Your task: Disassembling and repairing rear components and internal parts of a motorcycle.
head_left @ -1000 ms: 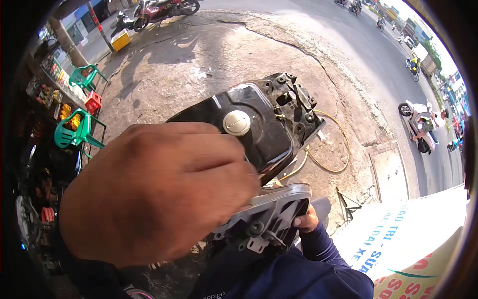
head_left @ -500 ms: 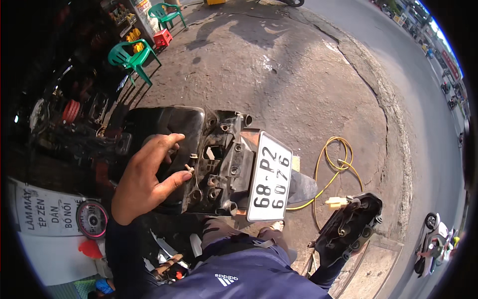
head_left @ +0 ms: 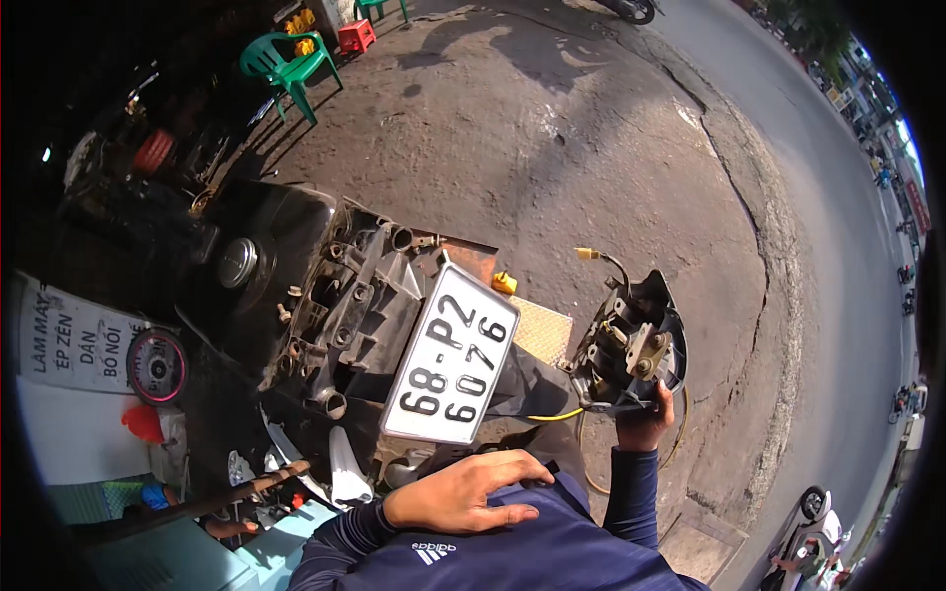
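Note:
My left hand (head_left: 463, 497) is over the front of my dark blue top, fingers loosely curved and apart, with nothing visible in it. My right hand (head_left: 642, 422) grips a dark plastic housing (head_left: 601, 369) from below; metal fittings sit inside it and a short wire with a yellow connector (head_left: 587, 254) sticks up from it. Left of these, a motorbike's black fuel tank (head_left: 276, 227) with a silver cap (head_left: 237, 263) adjoins a dirty mounting bracket (head_left: 345, 295) with bolts in it. A white licence plate (head_left: 449, 350) is attached at the bracket's right end.
A yellow hose (head_left: 557, 417) lies on the cracked pavement (head_left: 591, 167). Green chairs (head_left: 291, 69) and a red stool (head_left: 357, 36) stand at the upper left. A pink-rimmed wheel (head_left: 158, 364) and white signboard (head_left: 74, 335) are at left; a road with scooters (head_left: 803, 547) runs along the right.
My left hand has left the tank and come down to my front. The housing in my right hand has moved up and left, beside the plate. The view has shifted.

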`<control>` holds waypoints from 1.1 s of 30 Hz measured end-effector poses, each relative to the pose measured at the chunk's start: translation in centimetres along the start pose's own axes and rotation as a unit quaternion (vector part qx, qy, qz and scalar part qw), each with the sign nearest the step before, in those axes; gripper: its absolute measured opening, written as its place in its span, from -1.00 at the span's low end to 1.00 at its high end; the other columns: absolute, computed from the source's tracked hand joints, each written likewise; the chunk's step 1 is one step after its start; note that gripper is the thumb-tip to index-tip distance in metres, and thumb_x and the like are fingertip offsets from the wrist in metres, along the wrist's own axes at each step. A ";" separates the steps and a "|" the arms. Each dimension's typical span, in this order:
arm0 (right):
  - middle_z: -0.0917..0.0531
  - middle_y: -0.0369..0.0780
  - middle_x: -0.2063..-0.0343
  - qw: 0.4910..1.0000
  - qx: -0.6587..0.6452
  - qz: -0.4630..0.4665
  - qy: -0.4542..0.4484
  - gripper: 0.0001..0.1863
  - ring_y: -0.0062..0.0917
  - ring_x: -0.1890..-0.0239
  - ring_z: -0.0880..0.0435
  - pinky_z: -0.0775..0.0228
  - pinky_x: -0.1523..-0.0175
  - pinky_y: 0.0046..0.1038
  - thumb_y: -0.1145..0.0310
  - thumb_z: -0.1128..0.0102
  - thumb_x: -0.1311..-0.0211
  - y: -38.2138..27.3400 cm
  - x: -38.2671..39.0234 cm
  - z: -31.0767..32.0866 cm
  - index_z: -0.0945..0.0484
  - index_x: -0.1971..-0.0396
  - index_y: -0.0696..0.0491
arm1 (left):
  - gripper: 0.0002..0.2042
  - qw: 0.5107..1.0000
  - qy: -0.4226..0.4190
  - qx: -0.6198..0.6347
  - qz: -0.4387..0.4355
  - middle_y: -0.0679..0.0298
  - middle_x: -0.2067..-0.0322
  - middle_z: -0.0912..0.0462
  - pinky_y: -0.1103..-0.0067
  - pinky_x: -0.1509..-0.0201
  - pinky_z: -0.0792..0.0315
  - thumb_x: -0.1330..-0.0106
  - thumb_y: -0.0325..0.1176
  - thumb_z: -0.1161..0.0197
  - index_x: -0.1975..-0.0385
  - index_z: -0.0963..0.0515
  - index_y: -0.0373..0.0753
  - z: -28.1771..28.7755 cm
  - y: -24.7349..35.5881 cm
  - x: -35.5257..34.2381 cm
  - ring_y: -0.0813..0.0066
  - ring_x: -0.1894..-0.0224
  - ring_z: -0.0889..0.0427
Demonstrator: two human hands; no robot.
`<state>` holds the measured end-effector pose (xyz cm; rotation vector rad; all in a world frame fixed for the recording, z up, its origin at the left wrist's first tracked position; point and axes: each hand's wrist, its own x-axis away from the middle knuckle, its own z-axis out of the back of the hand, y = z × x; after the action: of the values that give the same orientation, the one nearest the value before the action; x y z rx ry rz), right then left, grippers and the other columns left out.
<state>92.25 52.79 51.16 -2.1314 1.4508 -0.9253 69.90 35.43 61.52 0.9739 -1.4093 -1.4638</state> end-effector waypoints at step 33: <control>-0.18 0.15 -0.32 0.396 0.451 0.178 -0.779 0.08 0.03 -0.24 -0.35 -0.26 -0.25 -0.14 0.31 -0.46 0.09 4.2 -48.7 -15.3 0.08 -0.36 0.25 | -0.60 0.436 0.787 0.327 -0.290 0.14 0.43 -0.59 0.37 0.03 -0.48 -0.45 0.05 0.03 0.34 -0.38 -0.22 23.4 -14.1 -35.9 0.30 0.33 -0.62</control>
<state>66.77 96.75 44.68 -0.7855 0.0747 0.5493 58.69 76.93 47.81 2.4437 0.0355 0.2913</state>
